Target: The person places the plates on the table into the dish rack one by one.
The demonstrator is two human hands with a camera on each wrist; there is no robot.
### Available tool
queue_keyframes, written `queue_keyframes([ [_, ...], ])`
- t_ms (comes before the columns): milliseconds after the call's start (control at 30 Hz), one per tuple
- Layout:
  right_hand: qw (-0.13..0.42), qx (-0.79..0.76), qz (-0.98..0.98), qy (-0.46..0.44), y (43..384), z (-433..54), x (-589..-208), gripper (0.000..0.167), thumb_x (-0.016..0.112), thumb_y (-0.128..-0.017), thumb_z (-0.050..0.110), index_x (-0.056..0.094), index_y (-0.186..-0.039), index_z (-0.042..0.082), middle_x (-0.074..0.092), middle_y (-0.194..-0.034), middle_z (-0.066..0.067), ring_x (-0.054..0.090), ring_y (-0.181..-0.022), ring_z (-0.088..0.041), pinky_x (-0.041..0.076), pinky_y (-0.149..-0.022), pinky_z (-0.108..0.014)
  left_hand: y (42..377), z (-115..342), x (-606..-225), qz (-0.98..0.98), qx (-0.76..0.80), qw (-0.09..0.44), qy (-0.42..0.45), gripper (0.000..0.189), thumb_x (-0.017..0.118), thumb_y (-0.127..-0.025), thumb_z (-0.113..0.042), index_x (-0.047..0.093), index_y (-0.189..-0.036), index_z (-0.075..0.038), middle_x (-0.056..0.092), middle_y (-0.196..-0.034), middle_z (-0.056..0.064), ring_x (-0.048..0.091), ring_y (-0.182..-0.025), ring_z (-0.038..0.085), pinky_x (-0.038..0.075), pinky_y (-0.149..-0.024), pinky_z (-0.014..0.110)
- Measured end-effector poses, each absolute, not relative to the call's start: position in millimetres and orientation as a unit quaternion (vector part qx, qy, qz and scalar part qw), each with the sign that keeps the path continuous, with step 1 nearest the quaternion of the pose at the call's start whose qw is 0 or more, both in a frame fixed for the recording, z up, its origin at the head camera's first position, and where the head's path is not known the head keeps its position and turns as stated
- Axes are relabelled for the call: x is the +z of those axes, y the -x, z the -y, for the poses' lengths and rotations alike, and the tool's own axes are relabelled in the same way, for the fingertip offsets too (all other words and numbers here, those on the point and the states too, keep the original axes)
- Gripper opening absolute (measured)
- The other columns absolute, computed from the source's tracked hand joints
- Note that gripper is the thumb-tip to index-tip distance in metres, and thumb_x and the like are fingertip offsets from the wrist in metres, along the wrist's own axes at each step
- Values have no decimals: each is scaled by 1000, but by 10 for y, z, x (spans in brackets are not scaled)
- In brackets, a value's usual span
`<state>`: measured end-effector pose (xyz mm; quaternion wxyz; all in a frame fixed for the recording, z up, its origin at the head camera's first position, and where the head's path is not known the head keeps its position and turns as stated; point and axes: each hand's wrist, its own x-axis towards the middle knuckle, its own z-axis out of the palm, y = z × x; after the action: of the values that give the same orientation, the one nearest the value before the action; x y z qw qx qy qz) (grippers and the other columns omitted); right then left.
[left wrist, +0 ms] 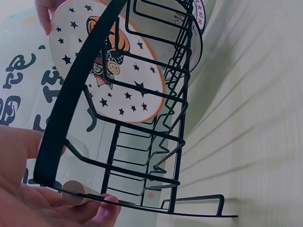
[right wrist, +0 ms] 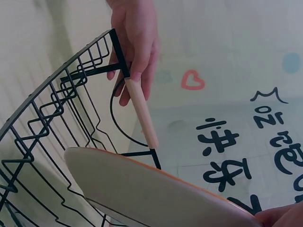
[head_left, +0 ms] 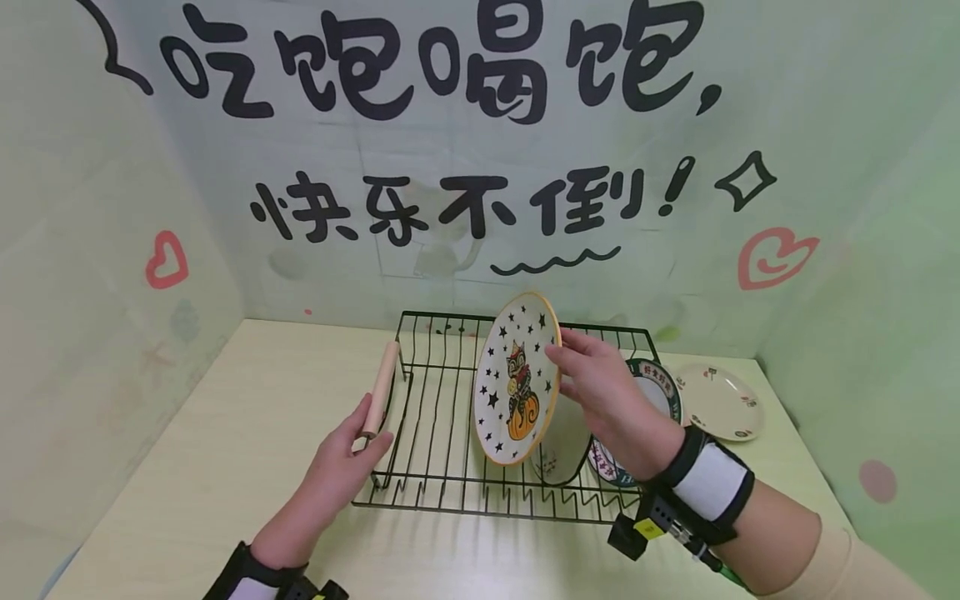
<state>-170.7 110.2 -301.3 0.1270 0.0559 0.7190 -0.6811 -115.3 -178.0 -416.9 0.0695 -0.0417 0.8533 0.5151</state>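
My right hand [head_left: 611, 392] pinches the right rim of a white plate [head_left: 498, 392] with an orange edge, black stars and a cat on a pumpkin. This plate stands tilted upright over the middle of a black wire dish rack [head_left: 431, 417]; whether its bottom edge touches the wires I cannot tell. My left hand [head_left: 345, 454] holds the rack's left end, thumb and fingers around the near corner by the wooden handle [right wrist: 142, 113]. In the left wrist view the star plate [left wrist: 123, 90] shows behind the rack wires.
Right of the star plate, a white dark-rimmed plate [head_left: 566, 446] and a green-rimmed plate with lettering [head_left: 660, 383] stand in the rack. A white oval plate [head_left: 720, 404] lies at the right, on the pale table [head_left: 187, 467]. A printed cloth backdrop [head_left: 450, 275] rises behind.
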Motion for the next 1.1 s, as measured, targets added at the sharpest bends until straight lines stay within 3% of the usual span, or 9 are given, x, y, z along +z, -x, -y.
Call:
queue_keyframes([
  [100, 116, -676, -726, -54, 1714, -1099, -3032, 45, 47, -99, 11, 40, -143, 5, 44, -142, -14, 43, -128, -28, 37, -105, -47, 1156, 1769, -4159, -853, 515, 69, 42, 75, 52, -96, -40, 9, -153, -18, 23, -154, 16, 30, -135, 30, 38, -94, 42],
  [300, 113, -661, -740, -55, 1720, -1068, -3076, 45, 46, -99, 12, 40, -143, 7, 48, -139, -15, 48, -123, -27, 42, -97, -42, 1146, 1770, -4142, -847, 526, 63, 50, 74, 55, -96, -35, 12, -153, -17, 38, -144, 17, 45, -115, 28, 44, -79, 31],
  [700, 121, -658, -740, -71, 1762, -1070, -3113, 48, 47, -99, 14, 36, -145, 5, 47, -139, -14, 49, -123, -28, 44, -99, -41, 1152, 1769, -4184, -838, 540, 66, 47, 76, 55, -95, -38, 11, -153, -18, 29, -151, 17, 35, -131, 30, 42, -91, 38],
  [1100, 117, -623, -771, -68, 1910, -953, -3183, 41, 50, -98, 13, 47, -139, 8, 55, -129, -17, 56, -108, -29, 52, -89, -39, 1147, 1770, -4213, -837, 543, 52, 43, 72, 55, -96, -29, 13, -153, -14, 34, -149, 18, 32, -136, 34, 46, -94, 40],
])
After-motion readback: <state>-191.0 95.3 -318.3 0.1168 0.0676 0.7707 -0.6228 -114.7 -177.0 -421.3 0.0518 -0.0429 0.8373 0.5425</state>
